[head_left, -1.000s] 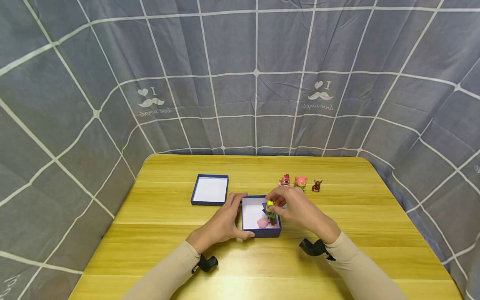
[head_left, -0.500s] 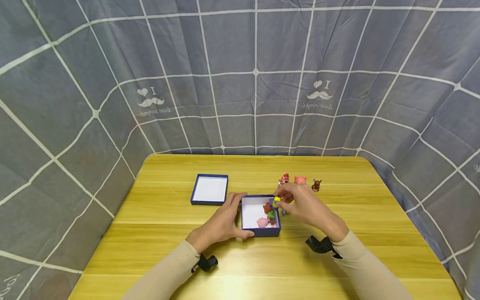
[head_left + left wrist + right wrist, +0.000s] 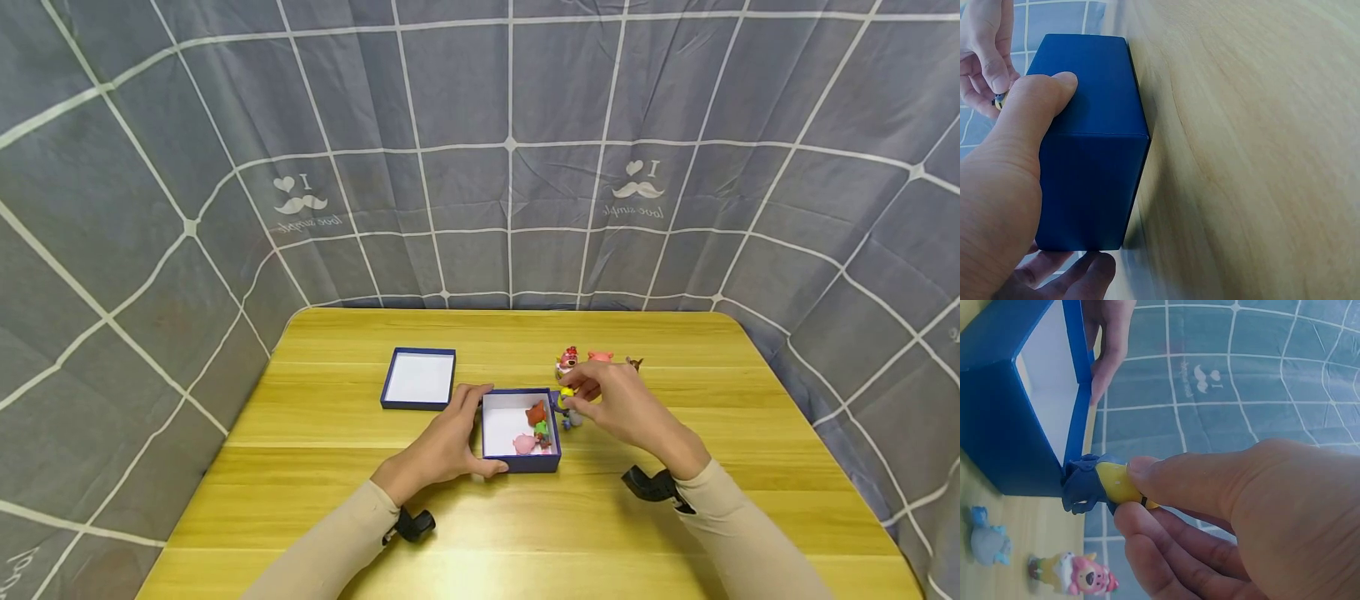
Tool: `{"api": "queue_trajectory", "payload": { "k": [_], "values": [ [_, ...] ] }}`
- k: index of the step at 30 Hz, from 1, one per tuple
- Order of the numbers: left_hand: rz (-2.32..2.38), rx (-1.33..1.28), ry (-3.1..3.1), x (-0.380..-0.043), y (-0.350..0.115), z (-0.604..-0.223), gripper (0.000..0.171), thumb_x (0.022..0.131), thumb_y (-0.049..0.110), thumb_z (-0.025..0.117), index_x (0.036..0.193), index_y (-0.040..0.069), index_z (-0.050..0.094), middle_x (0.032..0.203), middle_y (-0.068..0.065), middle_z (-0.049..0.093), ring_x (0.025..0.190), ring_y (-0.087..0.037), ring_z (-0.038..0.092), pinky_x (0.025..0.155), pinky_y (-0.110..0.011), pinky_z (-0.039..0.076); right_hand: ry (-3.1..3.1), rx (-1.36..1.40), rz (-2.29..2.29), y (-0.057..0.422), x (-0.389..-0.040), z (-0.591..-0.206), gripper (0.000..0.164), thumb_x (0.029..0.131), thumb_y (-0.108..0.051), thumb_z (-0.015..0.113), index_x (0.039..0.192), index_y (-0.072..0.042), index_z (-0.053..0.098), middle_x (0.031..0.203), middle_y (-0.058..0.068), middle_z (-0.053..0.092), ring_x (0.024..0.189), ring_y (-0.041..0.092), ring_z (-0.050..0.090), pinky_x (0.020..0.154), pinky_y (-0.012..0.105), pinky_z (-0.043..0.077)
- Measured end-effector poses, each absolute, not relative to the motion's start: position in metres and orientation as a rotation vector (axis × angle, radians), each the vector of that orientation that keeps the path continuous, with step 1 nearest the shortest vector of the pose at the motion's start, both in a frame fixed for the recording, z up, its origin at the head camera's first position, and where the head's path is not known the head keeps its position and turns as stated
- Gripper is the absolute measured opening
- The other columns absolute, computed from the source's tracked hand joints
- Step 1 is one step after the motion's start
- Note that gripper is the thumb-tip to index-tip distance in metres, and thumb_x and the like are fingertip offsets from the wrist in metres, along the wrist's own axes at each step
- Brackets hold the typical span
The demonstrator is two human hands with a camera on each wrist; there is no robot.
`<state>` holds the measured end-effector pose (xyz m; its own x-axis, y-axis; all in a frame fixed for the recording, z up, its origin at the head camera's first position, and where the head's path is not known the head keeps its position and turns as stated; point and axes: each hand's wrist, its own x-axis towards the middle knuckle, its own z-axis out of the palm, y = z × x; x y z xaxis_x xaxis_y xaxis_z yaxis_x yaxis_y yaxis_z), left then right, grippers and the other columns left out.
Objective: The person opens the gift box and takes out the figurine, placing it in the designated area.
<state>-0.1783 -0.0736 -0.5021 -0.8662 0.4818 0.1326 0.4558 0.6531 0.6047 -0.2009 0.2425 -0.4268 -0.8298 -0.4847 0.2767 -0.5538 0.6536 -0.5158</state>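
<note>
The left hand [image 3: 446,437] grips a square box [image 3: 1091,187]. Beside it, the right hand [image 3: 626,408] pinches a yellow toy [image 3: 1114,481]; the right wrist view shows its bumpy blue end [image 3: 1081,485]. Only the head view shows toys [image 3: 542,428] inside, between the hands.

- A yellow wood-grain table [image 3: 480,542] with rounded far corners.
- Near its middle, an open blue box [image 3: 532,464], upright.
- Beyond it to the left, a shallow blue lid [image 3: 422,377], white inside facing up.
- Just right of the box, a grey-blue figurine [image 3: 990,542].
- Farther back, a red-topped pink figurine [image 3: 567,360], a plainer pink figurine [image 3: 600,357] and what seems a brown one [image 3: 634,364], mostly hidden.
</note>
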Motion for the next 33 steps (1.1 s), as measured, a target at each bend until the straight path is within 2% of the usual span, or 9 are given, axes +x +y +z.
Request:
{"api": "queue_trajectory", "payload": {
  "k": [6, 17, 33],
  "values": [
    [1.024, 0.794, 2.814, -0.178, -0.074, -0.502, 0.126, 0.085, 0.045, 0.107, 0.177, 0.000, 0.036, 0.165, -0.024, 0.050, 0.134, -0.033, 0.068, 0.121, -0.053, 0.060, -2.759, 0.851, 0.906, 0.250, -0.202, -0.426, 0.020, 0.098, 0.000, 0.092, 0.117, -0.001, 0.086, 0.108, 0.008, 0.088, 0.085, 0.011, 0.079, 0.079, 0.031, 0.070],
    [1.030, 0.799, 2.809, -0.179, -0.074, -0.503, 0.126, 0.085, 0.046, 0.107, 0.177, -0.001, 0.036, 0.165, -0.024, 0.050, 0.135, -0.033, 0.067, 0.122, -0.053, 0.060, -2.784, 0.801, 0.877, 0.262, -0.205, -0.429, 0.017, 0.099, -0.001, 0.092, 0.115, -0.002, 0.086, 0.105, 0.007, 0.087, 0.085, 0.010, 0.076, 0.077, 0.026, 0.066],
    [1.024, 0.792, 2.811, -0.179, -0.073, -0.503, 0.126, 0.085, 0.046, 0.107, 0.177, 0.000, 0.036, 0.165, -0.023, 0.050, 0.134, -0.033, 0.067, 0.122, -0.053, 0.060, -2.815, 0.760, 0.859, 0.277, -0.207, -0.436, 0.018, 0.100, -0.003, 0.091, 0.116, 0.000, 0.086, 0.105, 0.008, 0.087, 0.084, 0.013, 0.079, 0.076, 0.028, 0.066]
  ]
}}
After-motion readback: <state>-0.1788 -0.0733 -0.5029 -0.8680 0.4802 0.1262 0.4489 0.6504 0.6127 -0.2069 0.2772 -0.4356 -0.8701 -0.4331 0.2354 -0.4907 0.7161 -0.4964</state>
